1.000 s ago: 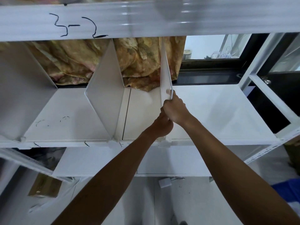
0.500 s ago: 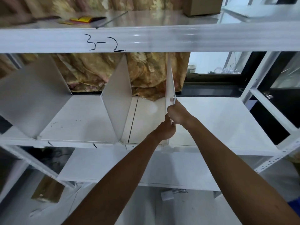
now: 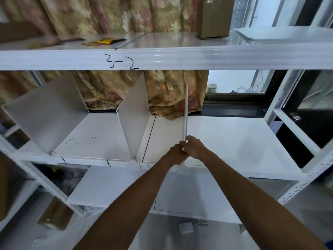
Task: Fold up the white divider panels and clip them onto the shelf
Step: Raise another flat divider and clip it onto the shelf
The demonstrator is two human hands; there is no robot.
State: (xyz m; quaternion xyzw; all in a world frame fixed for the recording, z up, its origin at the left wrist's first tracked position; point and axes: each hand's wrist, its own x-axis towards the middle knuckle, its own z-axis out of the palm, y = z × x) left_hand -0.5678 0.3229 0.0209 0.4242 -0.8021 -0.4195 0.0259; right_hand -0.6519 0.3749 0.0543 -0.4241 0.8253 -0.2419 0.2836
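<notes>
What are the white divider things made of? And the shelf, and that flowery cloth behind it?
The dividers, like the middle divider, look like thin matt white sheet, plastic or painted metal; it cannot be told. The one gripped by the left hand and right hand is the held divider, seen edge-on and very thin. The shelf looks like glossy painted metal: its rail shines. The curtain is soft woven fabric, folded and draped.

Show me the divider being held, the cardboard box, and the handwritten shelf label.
held divider [image 3: 186, 109], head view, its thin front edge.
cardboard box [image 3: 214, 17], head view, its front face.
handwritten label [image 3: 120, 62], head view, the dash between the numerals.
</notes>
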